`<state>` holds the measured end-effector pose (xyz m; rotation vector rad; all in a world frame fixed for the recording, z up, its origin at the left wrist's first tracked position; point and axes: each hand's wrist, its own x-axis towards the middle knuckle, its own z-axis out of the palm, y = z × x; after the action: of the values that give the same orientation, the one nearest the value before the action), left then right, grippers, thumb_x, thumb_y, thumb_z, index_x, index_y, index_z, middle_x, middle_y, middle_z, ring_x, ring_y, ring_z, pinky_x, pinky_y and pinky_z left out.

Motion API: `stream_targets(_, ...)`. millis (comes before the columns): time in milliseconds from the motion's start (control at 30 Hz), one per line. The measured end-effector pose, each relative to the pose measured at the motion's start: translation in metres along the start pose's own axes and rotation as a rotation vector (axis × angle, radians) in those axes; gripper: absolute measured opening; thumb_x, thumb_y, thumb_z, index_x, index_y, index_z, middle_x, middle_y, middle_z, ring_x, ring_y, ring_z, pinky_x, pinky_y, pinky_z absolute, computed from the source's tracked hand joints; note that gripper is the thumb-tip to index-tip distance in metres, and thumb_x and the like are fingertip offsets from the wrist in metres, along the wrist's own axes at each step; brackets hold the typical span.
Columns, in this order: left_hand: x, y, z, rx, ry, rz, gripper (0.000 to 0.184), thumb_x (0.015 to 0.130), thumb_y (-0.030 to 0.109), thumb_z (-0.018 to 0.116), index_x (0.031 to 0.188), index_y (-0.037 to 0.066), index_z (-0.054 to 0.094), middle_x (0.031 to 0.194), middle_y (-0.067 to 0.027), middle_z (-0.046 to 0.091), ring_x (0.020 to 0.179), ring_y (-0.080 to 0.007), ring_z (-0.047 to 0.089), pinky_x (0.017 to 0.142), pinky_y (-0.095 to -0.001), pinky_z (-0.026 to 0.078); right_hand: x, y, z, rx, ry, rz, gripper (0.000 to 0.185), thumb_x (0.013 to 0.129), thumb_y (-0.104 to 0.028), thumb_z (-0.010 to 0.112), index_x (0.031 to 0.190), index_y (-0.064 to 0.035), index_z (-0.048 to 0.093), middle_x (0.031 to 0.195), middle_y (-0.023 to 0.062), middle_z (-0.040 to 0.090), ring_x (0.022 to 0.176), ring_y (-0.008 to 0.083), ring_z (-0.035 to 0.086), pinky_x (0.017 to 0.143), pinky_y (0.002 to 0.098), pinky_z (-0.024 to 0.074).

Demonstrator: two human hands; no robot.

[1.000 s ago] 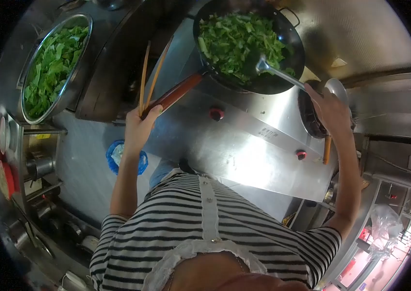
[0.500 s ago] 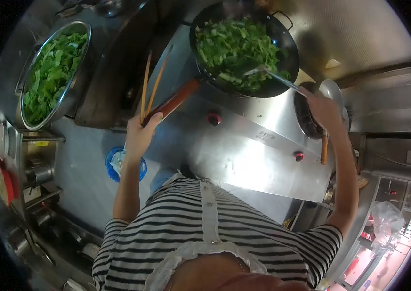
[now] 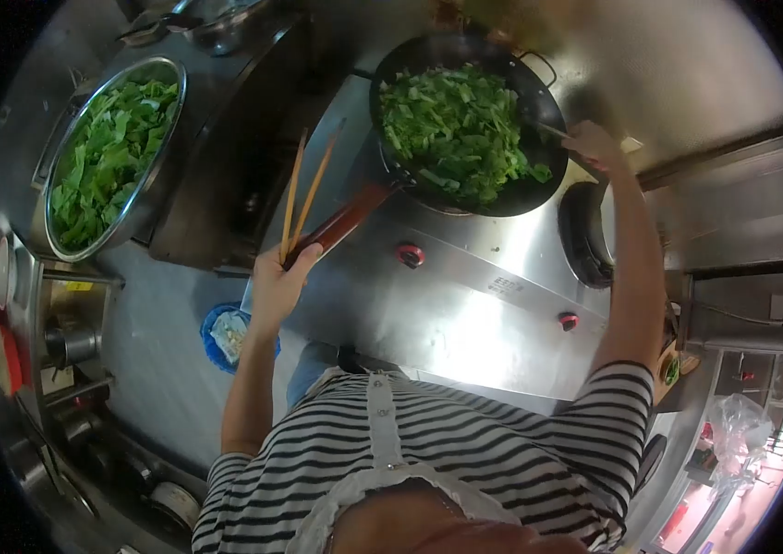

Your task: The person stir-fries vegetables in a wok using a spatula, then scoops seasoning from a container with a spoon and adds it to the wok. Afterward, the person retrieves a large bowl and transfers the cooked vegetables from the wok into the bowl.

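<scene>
My left hand (image 3: 282,282) is closed round the wooden handle (image 3: 345,222) of a black wok (image 3: 539,175), together with a pair of chopsticks (image 3: 315,189) pointing up. Chopped green leaves (image 3: 461,129) fill the left and middle of the wok. At the wok's right side my right hand (image 3: 593,146) grips a metal utensil (image 3: 553,131), whose far end is hard to make out at the wok's inner wall. The wok sits on a steel stove (image 3: 465,286) with two red knobs.
A steel bowl (image 3: 183,102) of green leaves stands at the left. A second dark pan (image 3: 576,242) lies to the right, partly behind my right arm. On the floor is a blue-lined bin (image 3: 211,346). Shelves with pots (image 3: 77,343) stand at the far left.
My right hand has moved up and away with the utensil, toward the wok's right rim. The leaves have shifted. The wok, handle and left hand appear slightly lower in view.
</scene>
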<state>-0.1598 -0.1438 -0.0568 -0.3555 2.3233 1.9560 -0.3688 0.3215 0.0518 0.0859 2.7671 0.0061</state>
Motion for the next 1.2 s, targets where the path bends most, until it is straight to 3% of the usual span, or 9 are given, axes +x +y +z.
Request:
stream_targets(100, 0.002, -0.001, -0.001, -0.018, -0.022, -0.011, 0.029, 0.078, 0.025, 0.063, 0.093, 0.0, 0.063, 0.057, 0.0024, 0.05, 0.049, -0.0045, 0.044, 0.046, -0.0199, 0.035, 0.018, 0.0, 0.059, -0.179, 0.543, -0.304, 0.022, 0.077, -0.023, 0.054, 0.086, -0.0037, 0.056, 0.075, 0.0146, 0.061, 0.063, 0.0284, 0.061, 0.057, 0.0407, 0.0488)
stream_targets(200, 0.002, -0.001, 0.0, 0.012, -0.036, -0.006, 0.03, 0.078, 0.026, 0.063, 0.092, 0.0, 0.063, 0.056, 0.0025, 0.049, 0.049, -0.0047, 0.044, 0.045, -0.02, 0.034, -0.028, -0.033, 0.056, -0.428, 0.391, -0.144, 0.026, 0.079, -0.019, 0.052, 0.101, -0.005, 0.054, 0.083, 0.0164, 0.061, 0.07, 0.0308, 0.062, 0.058, 0.0418, 0.0494)
stream_targets(367, 0.001, 0.009, -0.001, 0.022, -0.035, -0.012, 0.032, 0.077, 0.026, 0.062, 0.092, -0.002, 0.062, 0.057, 0.0015, 0.049, 0.048, -0.0048, 0.043, 0.045, -0.0198, 0.034, -0.122, -0.03, 0.11, -0.703, 0.674, -0.21, 0.037, 0.077, -0.009, 0.048, 0.114, -0.01, 0.049, 0.071, 0.0063, 0.051, 0.059, 0.0196, 0.056, 0.048, 0.0313, 0.048)
stream_targets(600, 0.002, 0.008, -0.001, 0.005, -0.046, -0.033, 0.031, 0.077, 0.025, 0.063, 0.093, -0.002, 0.062, 0.06, 0.0012, 0.05, 0.049, -0.005, 0.043, 0.046, -0.0196, 0.034, -0.18, 0.008, 0.095, -0.739, 0.657, -0.098, 0.036, 0.081, -0.01, 0.047, 0.115, -0.0191, 0.05, 0.072, 0.0065, 0.051, 0.063, 0.0211, 0.055, 0.052, 0.0331, 0.0477)
stream_targets(733, 0.0, 0.012, 0.0, 0.05, -0.01, -0.048, 0.03, 0.077, 0.024, 0.062, 0.093, -0.001, 0.062, 0.058, 0.0016, 0.049, 0.049, -0.0049, 0.043, 0.046, -0.0199, 0.033, -0.106, 0.055, 0.027, -0.595, 0.522, -0.066, 0.03, 0.086, -0.033, 0.046, 0.109, -0.0153, 0.052, 0.089, 0.0134, 0.06, 0.069, 0.0331, 0.06, 0.064, 0.0415, 0.0489)
stream_targets(867, -0.001, 0.009, 0.003, 0.065, 0.024, -0.081, 0.029, 0.078, 0.022, 0.062, 0.094, -0.002, 0.062, 0.055, 0.0021, 0.048, 0.048, -0.0048, 0.042, 0.044, -0.0201, 0.032, 0.0, 0.028, -0.031, -0.539, 0.343, 0.116, 0.045, 0.082, -0.05, 0.046, 0.089, -0.0086, 0.062, 0.08, 0.0161, 0.062, 0.077, 0.031, 0.062, 0.072, 0.0448, 0.0468)
stream_targets(933, 0.0, 0.006, 0.005, 0.023, 0.042, -0.064, 0.029, 0.078, 0.022, 0.061, 0.095, -0.002, 0.062, 0.054, 0.0021, 0.048, 0.047, -0.0048, 0.042, 0.044, -0.0202, 0.031, 0.028, -0.013, -0.05, -0.538, 0.239, 0.04, 0.048, 0.081, -0.053, 0.046, 0.083, -0.0085, 0.064, 0.079, 0.0162, 0.062, 0.08, 0.0308, 0.061, 0.073, 0.0447, 0.0464)
stream_targets(1000, 0.0, 0.005, 0.007, 0.0, 0.066, -0.076, 0.029, 0.077, 0.02, 0.061, 0.095, -0.002, 0.062, 0.054, 0.0022, 0.047, 0.045, -0.0047, 0.041, 0.042, -0.0201, 0.03, 0.07, -0.01, -0.026, -0.456, 0.555, -0.294, 0.05, 0.08, -0.053, 0.047, 0.078, -0.0055, 0.062, 0.067, 0.0145, 0.059, 0.068, 0.0309, 0.059, 0.065, 0.0412, 0.0456)
stream_targets(1200, -0.002, 0.013, 0.006, 0.026, 0.05, -0.101, 0.028, 0.077, 0.021, 0.061, 0.095, -0.001, 0.063, 0.052, 0.0025, 0.046, 0.044, -0.0047, 0.04, 0.041, -0.02, 0.029, 0.007, -0.075, -0.03, -0.666, 0.458, -0.408, 0.031, 0.084, -0.04, 0.047, 0.095, -0.0137, 0.06, 0.07, 0.0095, 0.062, 0.07, 0.0284, 0.061, 0.064, 0.0405, 0.0486)
